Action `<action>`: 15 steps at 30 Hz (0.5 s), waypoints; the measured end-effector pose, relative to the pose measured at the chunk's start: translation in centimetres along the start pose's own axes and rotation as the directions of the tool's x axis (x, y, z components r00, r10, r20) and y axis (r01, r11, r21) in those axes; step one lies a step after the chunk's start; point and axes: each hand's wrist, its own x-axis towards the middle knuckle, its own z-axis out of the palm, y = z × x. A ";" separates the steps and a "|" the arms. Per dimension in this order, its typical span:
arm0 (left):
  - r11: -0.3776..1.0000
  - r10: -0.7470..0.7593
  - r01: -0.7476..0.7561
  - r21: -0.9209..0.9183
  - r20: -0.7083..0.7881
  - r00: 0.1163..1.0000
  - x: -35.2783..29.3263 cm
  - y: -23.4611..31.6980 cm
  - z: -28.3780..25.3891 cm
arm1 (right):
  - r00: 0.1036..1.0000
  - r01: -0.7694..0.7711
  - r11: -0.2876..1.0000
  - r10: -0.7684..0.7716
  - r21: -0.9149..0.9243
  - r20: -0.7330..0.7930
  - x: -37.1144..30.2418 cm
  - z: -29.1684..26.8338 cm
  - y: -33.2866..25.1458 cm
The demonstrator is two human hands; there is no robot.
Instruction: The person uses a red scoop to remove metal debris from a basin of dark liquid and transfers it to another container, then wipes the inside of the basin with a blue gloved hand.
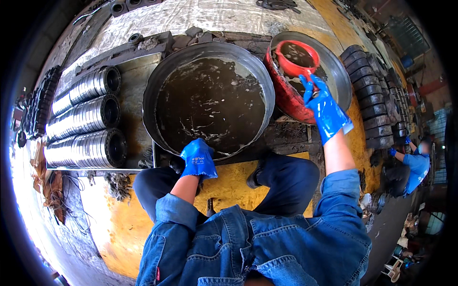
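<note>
While the right hand (324, 107) is at the handle of a red dipper (292, 69), toward the upper right of the frame, the job looks to be partway through. Its grip appears curled around that handle, some fingers slightly apart. The dipper sits within the mouth of a red-walled basin (288, 97) and holds murky liquid, so whatever it is used for seems unfinished. The left hand (198, 158) is at the near rim of a wide metal basin (151, 90), mid-frame; its fingertips are hidden, so I cannot tell how far its grip is spread or whether it has hold of anything. Three rows of metal rings (86, 114) lie in a tray (136, 90) at the left of the frame; whether these are done or waiting is not shown, nor is what may lie under the liquid.

The rings are smooth, round and shiny, packed face to face into ribbed cylinders. Brown liquid (205, 95) with pale streaks of froth fills much of the dull grey, slightly wavy-rimmed basin. Both gloves are glossy, wrinkled blue, and the dipper's wall is round and smooth.
</note>
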 end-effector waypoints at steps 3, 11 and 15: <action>0.998 0.061 -0.060 0.022 -0.065 0.996 -0.3 -0.2 0.5 | 0.895 0.366 0.728 -0.445 -0.580 0.007 -1.1 -1.6 -1.9; 0.998 0.066 -0.065 0.009 -0.117 0.991 -0.2 -0.5 0.9 | 0.740 0.210 0.142 -0.670 -0.967 0.062 -0.1 -7.2 -7.8; 0.988 0.143 -0.152 -0.023 -0.222 0.964 0.5 -1.2 2.7 | 0.540 -0.269 -0.477 -0.794 -0.837 0.279 -0.8 -7.7 -9.4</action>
